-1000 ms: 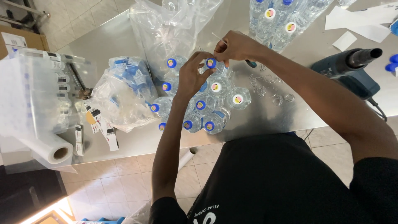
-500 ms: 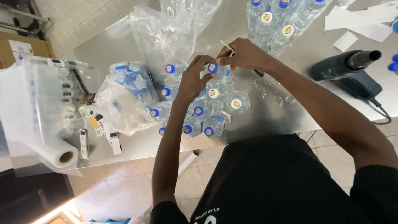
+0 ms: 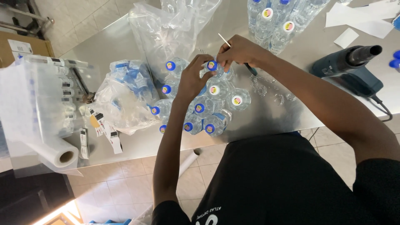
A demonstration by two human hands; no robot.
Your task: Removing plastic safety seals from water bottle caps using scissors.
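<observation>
As a cluster of blue-capped water bottles (image 3: 200,110) is gathered on a steel table (image 3: 266,121), one bottle's cap (image 3: 212,65) is pinched by the right hand (image 3: 238,51), in which a thin white stick (image 3: 224,40) is also held. The bottle beneath is gripped by the left hand (image 3: 192,81). A heat gun (image 3: 348,68) is seen lying well to the right.

A dark heat gun (image 3: 350,68) lies near paper sheets (image 3: 360,16); a plastic film roll (image 3: 54,152) sits far left.
</observation>
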